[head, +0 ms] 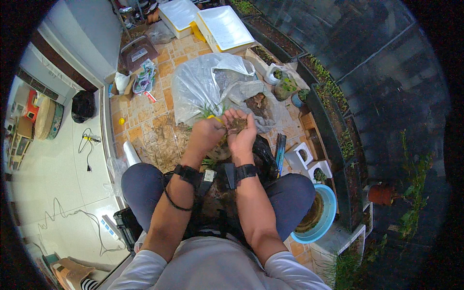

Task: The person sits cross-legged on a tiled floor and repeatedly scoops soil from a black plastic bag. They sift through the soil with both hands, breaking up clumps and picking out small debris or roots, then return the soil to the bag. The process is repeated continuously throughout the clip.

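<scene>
My left hand (pixel 208 132) is closed around a small yellow object (pixel 215 118), mostly hidden by the fingers. Beside it, my right hand (pixel 244 137) is turned palm up and cupped, holding a little loose brown soil (pixel 237 125). Green narrow-leaved plants (pixel 207 110) show just beyond the left hand. Under the wrists sits a rounded container (pixel 220 152), partly hidden, with green leaves at its near side. A large clear plastic bag (pixel 195 78) lies ahead, next to a whitish woven sack (pixel 237 90) opened on dark soil and dry leaves (pixel 258 103).
Soil is scattered over the tiled floor (pixel 159 141). Black plastic (pixel 266 154) lies by my right knee. A light blue basin (pixel 330 217), potted plants (pixel 286 88) and long planters (pixel 328 108) line the right. White foam boxes (pixel 226 29) and a dustpan (pixel 139 54) stand farther off.
</scene>
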A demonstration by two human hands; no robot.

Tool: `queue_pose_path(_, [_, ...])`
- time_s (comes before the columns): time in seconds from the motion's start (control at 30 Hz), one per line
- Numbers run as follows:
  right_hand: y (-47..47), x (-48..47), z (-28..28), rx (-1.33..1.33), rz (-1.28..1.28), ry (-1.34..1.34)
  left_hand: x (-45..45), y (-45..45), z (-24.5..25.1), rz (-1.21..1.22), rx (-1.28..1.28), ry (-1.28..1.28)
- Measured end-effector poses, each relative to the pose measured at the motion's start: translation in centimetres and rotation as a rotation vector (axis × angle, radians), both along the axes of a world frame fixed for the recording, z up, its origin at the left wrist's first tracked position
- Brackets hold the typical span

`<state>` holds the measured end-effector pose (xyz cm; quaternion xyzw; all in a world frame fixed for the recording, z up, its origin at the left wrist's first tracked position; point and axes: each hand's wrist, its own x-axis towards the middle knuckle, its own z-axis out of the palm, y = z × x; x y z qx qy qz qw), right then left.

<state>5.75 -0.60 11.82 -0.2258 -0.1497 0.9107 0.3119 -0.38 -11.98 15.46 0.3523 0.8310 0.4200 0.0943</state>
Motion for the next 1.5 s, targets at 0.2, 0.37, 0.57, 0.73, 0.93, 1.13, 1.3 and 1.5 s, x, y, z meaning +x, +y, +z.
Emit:
queue_pose_path(0.2, [0.0, 0.0, 0.2, -0.010, -0.007, 0.026, 0.3, -0.2, 0.2, 0.041, 0.030, 0.061])
queue_pose_path(0.37, [-0.2, 0.0, 0.5, 0.012, -0.021, -0.005, -0.2, -0.8, -0.1, -0.059, 0.017, 0.105])
queue_pose_path(0.57, [0.0, 0.0, 0.3, 0.007, 0.000, 0.028, 0.3, -0.5, -0.6, -0.103, -0.112, 0.142])
queue_pose_path(0.73, [0.2, 0.0, -0.2, 0.002, 0.028, 0.085, 0.5, -0.2, -0.6, -0.096, 0.013, 0.177])
queue_pose_path(0.93, [-0.1, 0.0, 0.2, 0.042, 0.011, -0.034, 0.8, -0.1, -0.1, -0.117, -0.190, 0.111])
queue_pose_path(1.13, [-0.6, 0.2, 1.7, 0.164, 0.069, -0.044, 0.5, 1.0, 1.6, -0.072, 0.280, -0.032])
queue_pose_path(1.3, [-0.6, 0.1, 1.2, 0.153, 0.091, -0.104, 1.1, 1.6, 1.1, -0.041, 0.209, -0.020])
queue_pose_path(1.5, [-0.7, -0.3, 0.2, 0.253, 0.072, -0.036, 0.3, 0.6, -0.5, -0.034, 0.186, 0.034])
